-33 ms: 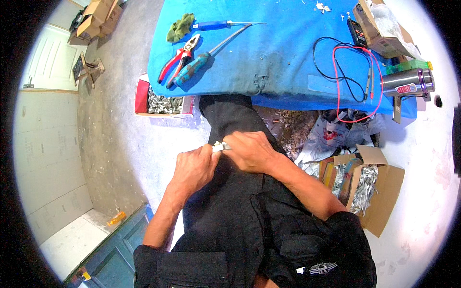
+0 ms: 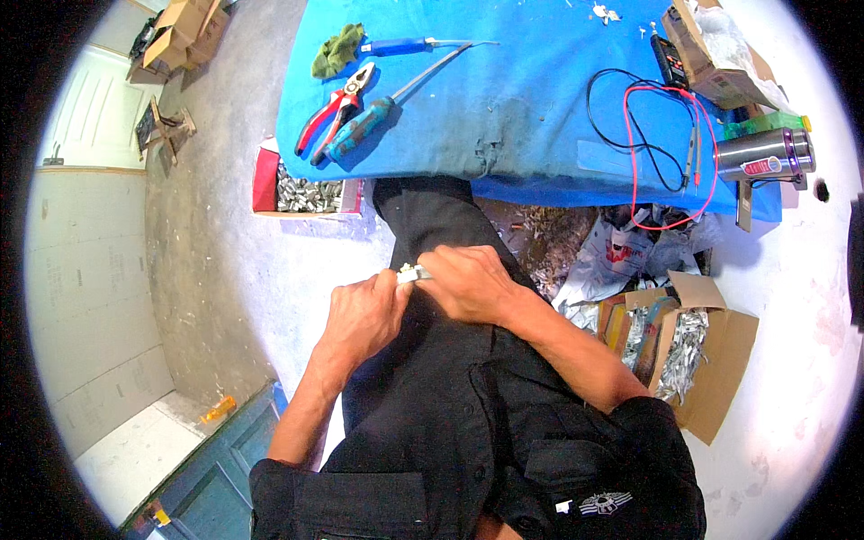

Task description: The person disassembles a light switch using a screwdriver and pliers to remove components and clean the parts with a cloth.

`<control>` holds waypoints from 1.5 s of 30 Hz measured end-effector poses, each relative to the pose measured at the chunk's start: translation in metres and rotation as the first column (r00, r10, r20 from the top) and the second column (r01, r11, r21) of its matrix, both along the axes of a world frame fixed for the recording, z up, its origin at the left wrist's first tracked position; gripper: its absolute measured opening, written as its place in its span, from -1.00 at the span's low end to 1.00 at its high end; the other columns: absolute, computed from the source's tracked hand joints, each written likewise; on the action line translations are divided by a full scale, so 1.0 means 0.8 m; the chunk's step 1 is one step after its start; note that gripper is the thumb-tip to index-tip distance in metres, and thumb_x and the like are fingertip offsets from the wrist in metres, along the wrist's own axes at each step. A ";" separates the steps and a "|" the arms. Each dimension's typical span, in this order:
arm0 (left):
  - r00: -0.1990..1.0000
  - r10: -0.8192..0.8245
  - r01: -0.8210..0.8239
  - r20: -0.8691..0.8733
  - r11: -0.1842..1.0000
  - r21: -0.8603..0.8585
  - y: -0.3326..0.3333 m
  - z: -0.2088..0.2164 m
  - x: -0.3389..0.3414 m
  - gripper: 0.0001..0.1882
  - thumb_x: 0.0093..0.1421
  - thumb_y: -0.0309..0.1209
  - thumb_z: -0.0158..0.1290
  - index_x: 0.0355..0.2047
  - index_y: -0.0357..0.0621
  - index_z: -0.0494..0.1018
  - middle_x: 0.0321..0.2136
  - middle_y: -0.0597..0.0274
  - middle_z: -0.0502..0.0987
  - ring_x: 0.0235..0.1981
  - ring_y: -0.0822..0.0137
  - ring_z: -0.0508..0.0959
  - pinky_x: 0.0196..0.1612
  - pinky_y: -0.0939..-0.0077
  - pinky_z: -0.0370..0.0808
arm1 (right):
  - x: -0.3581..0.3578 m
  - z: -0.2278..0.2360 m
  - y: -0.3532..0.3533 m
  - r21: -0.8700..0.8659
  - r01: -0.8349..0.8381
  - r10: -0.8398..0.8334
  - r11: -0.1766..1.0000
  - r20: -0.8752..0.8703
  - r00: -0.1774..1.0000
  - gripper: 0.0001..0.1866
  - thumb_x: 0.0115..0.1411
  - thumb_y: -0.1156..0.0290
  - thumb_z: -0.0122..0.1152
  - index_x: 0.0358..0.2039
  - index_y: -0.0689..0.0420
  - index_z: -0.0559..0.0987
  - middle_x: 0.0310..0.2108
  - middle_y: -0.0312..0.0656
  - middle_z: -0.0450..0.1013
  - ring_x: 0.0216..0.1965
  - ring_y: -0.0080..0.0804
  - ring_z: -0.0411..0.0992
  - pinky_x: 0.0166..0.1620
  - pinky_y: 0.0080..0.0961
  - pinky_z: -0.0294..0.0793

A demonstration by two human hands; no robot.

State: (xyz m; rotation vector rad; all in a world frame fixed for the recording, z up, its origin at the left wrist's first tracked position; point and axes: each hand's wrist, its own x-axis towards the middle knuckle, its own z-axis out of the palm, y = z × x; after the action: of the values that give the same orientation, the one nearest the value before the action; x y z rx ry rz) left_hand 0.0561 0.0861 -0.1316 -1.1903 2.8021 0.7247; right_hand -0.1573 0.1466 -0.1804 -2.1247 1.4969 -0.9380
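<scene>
We see fingers of L hand (image 2: 364,315) & R hand (image 2: 470,283) both clenched on small white/silvery piece (image 2: 410,274), held betw. them above black trousers (image 2: 423,211), our side of table's (image 2: 531,135) near edge. Pliers (image 2: 340,110) + teal-handled screwdriver (image 2: 362,130) lie nr table's near-L corner; meter (image 2: 668,61) nr R edge.

Two hands (image 2: 364,317), one pale piece (image 2: 409,275), two screwdriver-like tools (image 2: 362,131), one pair of pliers (image 2: 352,91) (plus two meter leads (image 2: 634,166)).
</scene>
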 end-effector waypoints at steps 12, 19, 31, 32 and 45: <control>0.948 0.285 -0.301 -0.144 0.948 -0.100 0.015 -0.030 -0.013 -0.73 0.44 -0.31 0.07 -0.39 -0.17 0.38 -0.64 -0.08 0.56 -0.65 -0.17 0.59 -0.57 -0.03 0.48 | 0.016 -0.013 -0.028 -0.025 0.105 -0.104 0.994 0.032 0.994 -0.75 0.27 0.26 0.36 -0.27 0.11 0.49 -0.45 -0.11 0.47 -0.46 -0.04 0.56 -0.44 -0.17 0.51; 0.842 0.468 -0.500 -0.266 0.864 -0.061 0.027 -0.056 -0.029 -0.75 0.49 -0.33 0.00 -0.35 -0.19 0.40 -0.65 -0.18 0.52 -0.62 -0.26 0.56 -0.59 -0.07 0.40 | 0.025 -0.013 -0.036 -0.049 0.178 -0.177 0.983 0.036 0.984 -0.77 0.26 0.28 0.36 -0.29 0.10 0.48 -0.47 -0.13 0.46 -0.47 -0.06 0.57 -0.45 -0.19 0.52; 0.637 0.638 -0.629 -0.432 0.755 0.187 0.040 -0.079 -0.049 -0.73 0.50 -0.32 -0.02 -0.32 -0.23 0.43 -0.60 -0.24 0.53 -0.56 -0.29 0.59 -0.52 -0.08 0.43 | 0.036 -0.021 -0.042 -0.083 0.236 -0.236 0.968 0.006 0.972 -0.80 0.25 0.31 0.34 -0.26 0.08 0.49 -0.47 -0.17 0.46 -0.49 -0.14 0.57 -0.45 -0.24 0.54; 0.618 0.656 -0.631 -0.434 0.742 0.224 0.040 -0.080 -0.048 -0.74 0.51 -0.32 -0.02 -0.31 -0.23 0.44 -0.59 -0.23 0.53 -0.55 -0.26 0.59 -0.51 -0.05 0.43 | 0.036 -0.021 -0.042 -0.087 0.229 -0.230 0.969 0.002 0.973 -0.81 0.25 0.32 0.34 -0.26 0.08 0.49 -0.47 -0.18 0.46 -0.49 -0.14 0.56 -0.46 -0.24 0.54; 0.521 0.727 -0.538 -0.447 0.686 0.489 0.038 -0.062 -0.009 -0.73 0.55 -0.29 -0.04 -0.14 -0.26 0.52 -0.43 0.18 0.64 -0.51 0.41 0.52 -0.40 0.44 0.45 | 0.034 -0.017 -0.038 -0.105 0.255 -0.231 0.961 0.198 0.953 -0.68 0.06 0.51 0.41 -0.12 0.02 0.66 -0.25 -0.25 0.60 -0.32 -0.18 0.64 -0.31 -0.29 0.63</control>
State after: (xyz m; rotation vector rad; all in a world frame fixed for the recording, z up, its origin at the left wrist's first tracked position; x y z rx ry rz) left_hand 0.0491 0.1164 -0.1814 -2.3110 2.3789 1.8105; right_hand -0.1304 0.1165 -0.1938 -1.9037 1.6675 -1.3143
